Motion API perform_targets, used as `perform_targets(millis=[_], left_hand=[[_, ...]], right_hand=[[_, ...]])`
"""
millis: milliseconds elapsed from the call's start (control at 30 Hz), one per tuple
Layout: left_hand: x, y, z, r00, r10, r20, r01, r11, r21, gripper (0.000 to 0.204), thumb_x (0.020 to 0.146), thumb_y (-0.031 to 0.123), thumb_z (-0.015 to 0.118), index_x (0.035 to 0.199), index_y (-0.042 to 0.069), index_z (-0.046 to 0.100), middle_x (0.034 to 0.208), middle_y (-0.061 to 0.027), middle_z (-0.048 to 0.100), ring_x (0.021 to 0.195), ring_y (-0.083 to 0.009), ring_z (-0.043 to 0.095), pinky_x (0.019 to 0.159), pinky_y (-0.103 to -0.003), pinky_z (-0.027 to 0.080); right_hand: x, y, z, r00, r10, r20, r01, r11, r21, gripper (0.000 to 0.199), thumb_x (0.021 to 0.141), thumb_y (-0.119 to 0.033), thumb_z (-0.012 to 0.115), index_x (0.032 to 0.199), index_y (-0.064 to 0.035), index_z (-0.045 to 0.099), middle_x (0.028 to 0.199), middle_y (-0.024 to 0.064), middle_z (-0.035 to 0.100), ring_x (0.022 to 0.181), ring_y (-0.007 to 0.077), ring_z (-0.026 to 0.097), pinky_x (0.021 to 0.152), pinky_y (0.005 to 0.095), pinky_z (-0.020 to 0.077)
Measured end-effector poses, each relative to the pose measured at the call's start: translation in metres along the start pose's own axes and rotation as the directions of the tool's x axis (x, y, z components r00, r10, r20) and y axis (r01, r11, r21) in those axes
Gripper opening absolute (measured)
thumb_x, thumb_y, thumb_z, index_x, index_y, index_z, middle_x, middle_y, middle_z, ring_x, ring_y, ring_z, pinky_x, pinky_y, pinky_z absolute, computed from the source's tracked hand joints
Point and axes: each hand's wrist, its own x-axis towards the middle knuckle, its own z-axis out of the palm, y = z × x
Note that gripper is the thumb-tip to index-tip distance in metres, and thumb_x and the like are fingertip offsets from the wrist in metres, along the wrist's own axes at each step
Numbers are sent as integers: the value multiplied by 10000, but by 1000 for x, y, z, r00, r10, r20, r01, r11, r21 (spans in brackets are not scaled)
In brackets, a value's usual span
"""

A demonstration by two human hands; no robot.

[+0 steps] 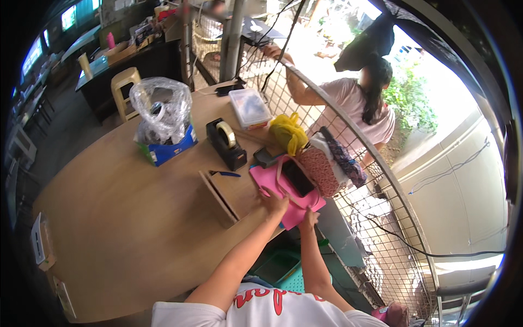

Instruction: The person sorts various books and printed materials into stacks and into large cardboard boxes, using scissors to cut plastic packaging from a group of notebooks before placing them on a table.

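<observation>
Where both hands meet the table's edge, right of the frame's centre, the pink sheet (265,177) lies directly above them in view, its long axis slanting from upper left to lower right. Neither hand is clearly nearer: the left hand (277,205) touches its lower left part, though I cannot tell whether those fingers grip or only rest, while the right hand (309,219) looks pinched on the lower right edge. Between and above them, the phone (298,177) lies on the sheet with a similar slant, just beside the fingertips of each hand.

To the right, the cloth bundle (320,165) crowds the sheet against the fence (406,210), leaving little room on that side. A black case (267,157) sits close by its upper left corner, with the yellow bag (289,134) beyond. Left of the left forearm, the wooden board (219,199) and the blue cutter (225,174) occupy the table (131,229); the tape dispenser (227,146) stands farther up, near the frame's centre.
</observation>
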Motion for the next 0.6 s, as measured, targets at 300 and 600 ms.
perform_targets(millis=[300,600], left_hand=[[-121,-71,-195,814,124,567,-132,991,-26,350,714,22,615,1064,21,603,1115,-191,592,1065,-373,545,909,-440,450],[-80,-101,-301,971,229,-65,-211,953,216,421,696,-24,642,1104,71,593,1071,-158,574,1045,-345,529,918,-431,431]], right_hand=[[-232,-18,6,191,-670,717,899,413,146,698,743,-141,751,1367,-76,444,1375,187,470,1236,337,483,932,418,456],[-150,-23,-52,441,-638,631,726,667,167,351,754,14,678,1093,42,591,981,158,687,931,175,654,777,299,513]])
